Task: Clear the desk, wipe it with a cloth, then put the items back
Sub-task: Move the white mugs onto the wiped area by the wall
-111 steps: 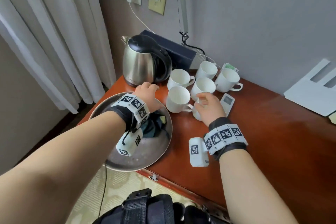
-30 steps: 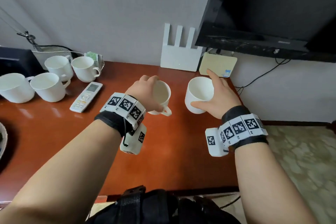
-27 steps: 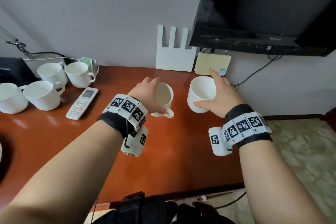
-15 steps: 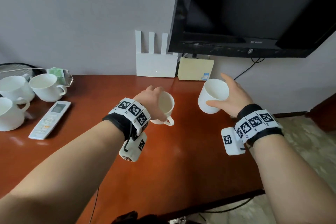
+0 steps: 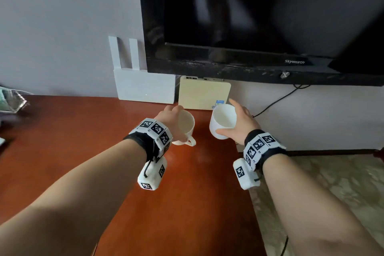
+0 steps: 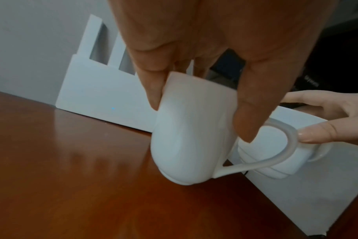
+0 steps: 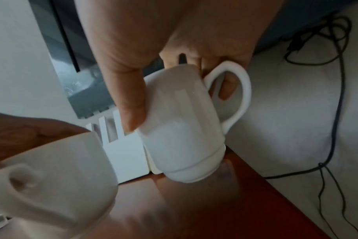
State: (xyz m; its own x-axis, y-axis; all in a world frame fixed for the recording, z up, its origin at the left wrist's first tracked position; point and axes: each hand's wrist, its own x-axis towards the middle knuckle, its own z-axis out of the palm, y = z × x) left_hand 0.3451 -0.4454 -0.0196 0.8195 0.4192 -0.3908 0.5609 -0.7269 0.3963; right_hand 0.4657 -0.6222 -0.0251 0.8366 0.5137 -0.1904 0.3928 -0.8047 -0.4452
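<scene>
Two white cups are held in the air over the far right end of the desk (image 5: 87, 151). The left cup (image 5: 185, 127) sits at about eleven o'clock from the middle of the head view, tilted so its mouth faces right and its handle hangs low. The left hand (image 5: 170, 119) pinches it at the rim, thumb on one side and fingers on the other; in the left wrist view its base hovers just above the wood without clearly touching. The right cup (image 5: 222, 121) is at about one o'clock, just beside the first and apart from it, also tilted. The right hand (image 5: 242, 125) wraps round its body, thumb along the near side, and the right wrist view shows a finger through the handle.

Behind the cups, at twelve o'clock, a beige box (image 5: 204, 94) leans against the wall, with a white router (image 5: 145, 89) touching it on the left. A black television (image 5: 259, 18) hangs above them, and a black cable (image 5: 276, 103) trails down the wall at two o'clock. Patterned carpet (image 5: 332, 183) lies right of the desk.
</scene>
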